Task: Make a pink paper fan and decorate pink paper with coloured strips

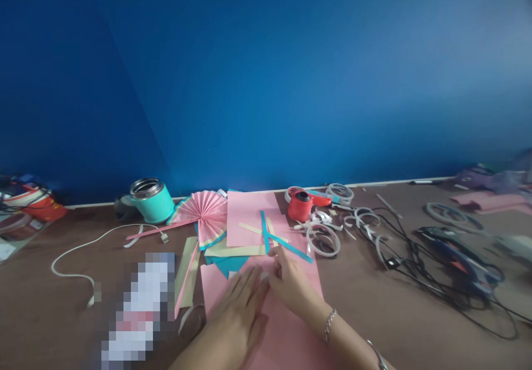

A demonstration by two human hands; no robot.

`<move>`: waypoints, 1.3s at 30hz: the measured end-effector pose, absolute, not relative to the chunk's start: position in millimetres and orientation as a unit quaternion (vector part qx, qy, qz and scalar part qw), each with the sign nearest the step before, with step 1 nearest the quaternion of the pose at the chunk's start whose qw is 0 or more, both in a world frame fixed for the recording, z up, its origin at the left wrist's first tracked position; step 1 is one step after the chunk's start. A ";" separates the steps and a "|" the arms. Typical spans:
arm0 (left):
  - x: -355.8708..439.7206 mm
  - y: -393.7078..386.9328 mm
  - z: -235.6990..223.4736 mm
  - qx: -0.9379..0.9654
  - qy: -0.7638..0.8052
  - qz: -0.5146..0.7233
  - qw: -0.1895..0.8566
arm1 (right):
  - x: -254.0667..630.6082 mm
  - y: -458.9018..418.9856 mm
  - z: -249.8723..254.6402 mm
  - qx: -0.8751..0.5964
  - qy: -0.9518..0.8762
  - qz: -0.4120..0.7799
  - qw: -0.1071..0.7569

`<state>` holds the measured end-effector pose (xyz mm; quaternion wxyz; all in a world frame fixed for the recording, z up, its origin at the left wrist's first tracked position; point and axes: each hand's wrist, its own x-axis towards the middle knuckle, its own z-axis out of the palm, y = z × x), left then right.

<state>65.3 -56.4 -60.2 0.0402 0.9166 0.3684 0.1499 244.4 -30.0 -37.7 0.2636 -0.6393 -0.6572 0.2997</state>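
Note:
My left hand (243, 306) lies flat on pink paper (286, 331), fingers stretched out and pointing away from me. Close beside its fingertips, my right hand (288, 278) has its fingers curled together in a pinch over the same paper. Whatever sits between those fingertips is too small to make out. Just beyond are narrow blue paper strips (265, 231) and pale yellow strips (249, 228), crossing on another pink sheet (249, 206). Left of them stands out a pleated pink paper rosette (203, 215) with a blue and yellow edge. Teal paper (228, 263) shows partly under the sheets.
A teal mug (153, 204) and white USB cable (70, 256) are on the left, near a pixelated object (139, 309). To the right lie a red object (299, 205), several tape rolls (323, 240), curled white scraps, black cables (419, 270) and a dark tool (461, 259). A blue wall (266, 82) rises behind.

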 end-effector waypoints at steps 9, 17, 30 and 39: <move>59.4 -55.2 -55.0 0.926 0.355 0.124 0.020 | 246.4 -28.9 -43.3 -0.635 -0.660 0.300 0.268; 59.1 -56.2 -54.7 0.929 0.349 0.124 0.010 | 245.9 -24.2 -40.7 -0.629 -0.628 0.345 0.301; 61.0 -58.4 -46.8 0.916 0.375 0.143 0.022 | 244.5 -28.3 -40.4 -0.654 -0.630 0.318 0.274; 55.1 -55.0 -40.6 0.917 0.378 0.118 0.040 | 245.2 -25.8 -37.6 -0.633 -0.638 0.322 0.299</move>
